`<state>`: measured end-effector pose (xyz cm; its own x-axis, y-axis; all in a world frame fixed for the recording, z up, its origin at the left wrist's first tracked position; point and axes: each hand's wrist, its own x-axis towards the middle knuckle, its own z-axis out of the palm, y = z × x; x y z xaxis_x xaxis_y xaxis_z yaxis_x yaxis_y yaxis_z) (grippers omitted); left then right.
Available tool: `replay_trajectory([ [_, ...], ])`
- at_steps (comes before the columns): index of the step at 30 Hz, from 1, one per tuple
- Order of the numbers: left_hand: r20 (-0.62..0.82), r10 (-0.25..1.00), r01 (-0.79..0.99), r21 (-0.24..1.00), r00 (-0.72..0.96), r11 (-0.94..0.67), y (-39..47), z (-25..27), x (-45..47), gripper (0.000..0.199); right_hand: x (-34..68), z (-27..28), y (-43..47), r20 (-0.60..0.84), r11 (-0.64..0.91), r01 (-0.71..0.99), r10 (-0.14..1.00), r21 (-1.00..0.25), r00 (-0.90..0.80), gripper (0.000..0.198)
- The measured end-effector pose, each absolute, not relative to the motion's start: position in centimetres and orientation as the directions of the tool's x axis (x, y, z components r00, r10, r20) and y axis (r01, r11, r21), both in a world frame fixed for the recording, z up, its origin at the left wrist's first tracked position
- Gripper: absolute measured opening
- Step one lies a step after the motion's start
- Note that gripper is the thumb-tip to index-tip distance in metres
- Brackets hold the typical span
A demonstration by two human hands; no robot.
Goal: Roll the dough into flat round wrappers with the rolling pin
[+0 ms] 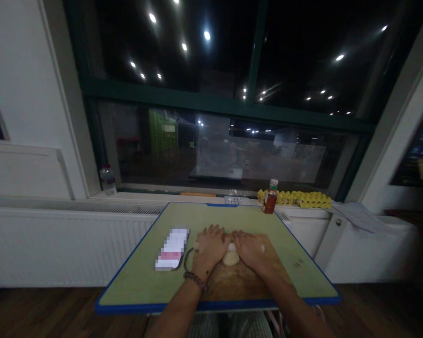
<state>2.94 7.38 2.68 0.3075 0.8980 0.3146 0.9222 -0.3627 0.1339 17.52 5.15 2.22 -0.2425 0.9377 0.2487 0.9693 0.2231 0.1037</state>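
Note:
A pale rolling pin (231,246) lies across the wooden board (229,284), over a round, flattened piece of dough (231,258). My left hand (213,246) rests palm down on the pin's left part, its fingers stretched forward and spread. On the right part, my right hand (248,248) lies likewise, palm down with the fingers extended. Both palms cover much of the pin, leaving its middle and ends showing. The dough's near half bulges out between my hands, on the near side of the pin.
The green folding table (134,281) has a blue edge. A lit phone (172,249) lies left of the board. At the back right stands a bottle of reddish-brown liquid (270,199), by a yellow egg tray (306,199). A clear bottle (107,179) is on the windowsill.

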Motion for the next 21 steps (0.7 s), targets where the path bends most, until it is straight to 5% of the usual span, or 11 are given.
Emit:
replay_trajectory([
  [7,0.344,0.890,0.921,0.140,0.298,-0.363,6.2,2.7,3.0,0.038,16.6,3.2,3.1,0.229,0.117,0.985,0.963,0.128,-0.144,0.040],
  [13,0.369,0.862,0.896,0.139,0.348,-0.421,4.6,2.4,2.1,0.044,16.9,2.0,1.7,0.351,0.128,0.991,0.927,0.039,-0.133,0.045],
  [21,0.260,0.903,0.917,0.119,0.342,-0.381,7.9,2.6,2.8,0.045,18.6,2.1,6.2,0.196,0.259,0.966,0.946,0.018,-0.257,0.043],
])
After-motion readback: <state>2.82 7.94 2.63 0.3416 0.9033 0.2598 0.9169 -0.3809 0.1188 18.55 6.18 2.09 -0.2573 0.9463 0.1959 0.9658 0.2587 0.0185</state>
